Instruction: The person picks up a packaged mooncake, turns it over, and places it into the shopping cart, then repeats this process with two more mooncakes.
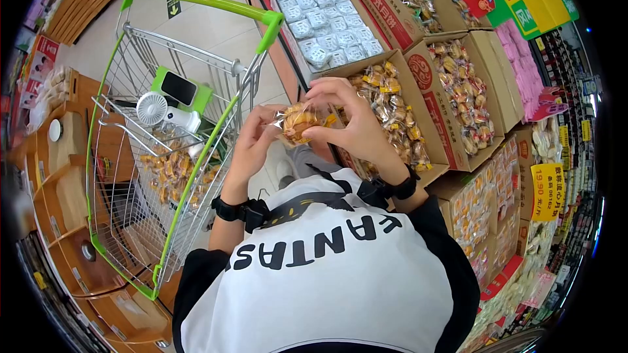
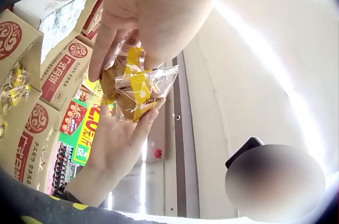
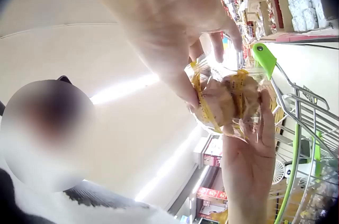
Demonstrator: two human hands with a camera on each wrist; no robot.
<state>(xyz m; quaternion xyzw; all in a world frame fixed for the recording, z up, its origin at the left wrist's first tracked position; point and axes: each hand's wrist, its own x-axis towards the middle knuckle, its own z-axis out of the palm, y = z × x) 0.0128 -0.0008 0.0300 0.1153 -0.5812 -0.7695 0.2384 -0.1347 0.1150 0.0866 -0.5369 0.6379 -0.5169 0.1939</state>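
Clear film wraps the cakes (image 1: 301,122), pinched between thumb and fingers of the left hand (image 1: 256,136) at the frame's upper middle; thumb and curved fingers of the right hand (image 1: 358,127) clasp their other side. A similar pile (image 1: 173,173) already lies in the cart (image 1: 203,1) at left, so gathering seems well begun; the held cakes are not yet there. Boxes (image 1: 432,95) at upper right hold more; how many are still wanted, I cannot tell.

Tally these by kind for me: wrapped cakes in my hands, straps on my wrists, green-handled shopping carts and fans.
Round brown cakes in clear wrappers with yellow bands: 2
Black wrist straps: 2
Green-handled metal shopping cart: 1
White round-headed fan: 1
Total: 6
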